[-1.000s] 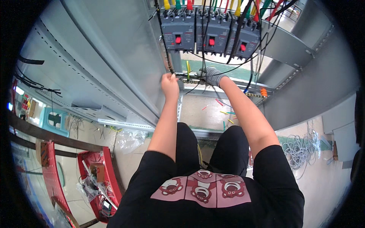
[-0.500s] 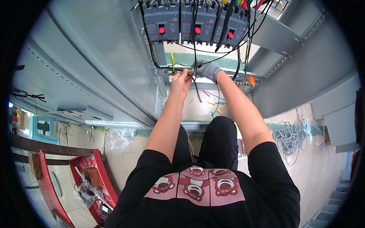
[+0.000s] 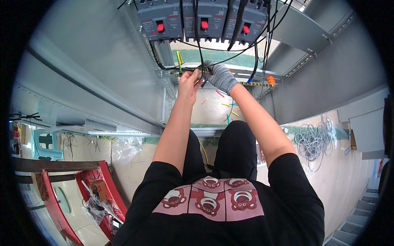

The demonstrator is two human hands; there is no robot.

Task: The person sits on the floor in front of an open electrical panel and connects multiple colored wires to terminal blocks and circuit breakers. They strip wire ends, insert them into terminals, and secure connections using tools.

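From the head camera, the bare left hand (image 3: 188,85) had its fingers curled, pinching a black wire (image 3: 200,49) at the metal rail (image 3: 250,83). The right hand (image 3: 219,76) (in a grey glove) was closed around the same wire bundle. The wire ran upward toward the grey breakers (image 3: 203,18), its length roughly vertical.

Bright, even daylight, soft shadows; mild glare at 1 o'clock. Sharp centre, fisheye bending and black vignette at the rim.

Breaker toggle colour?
Red toggles on grey breakers, clearest in the head view.
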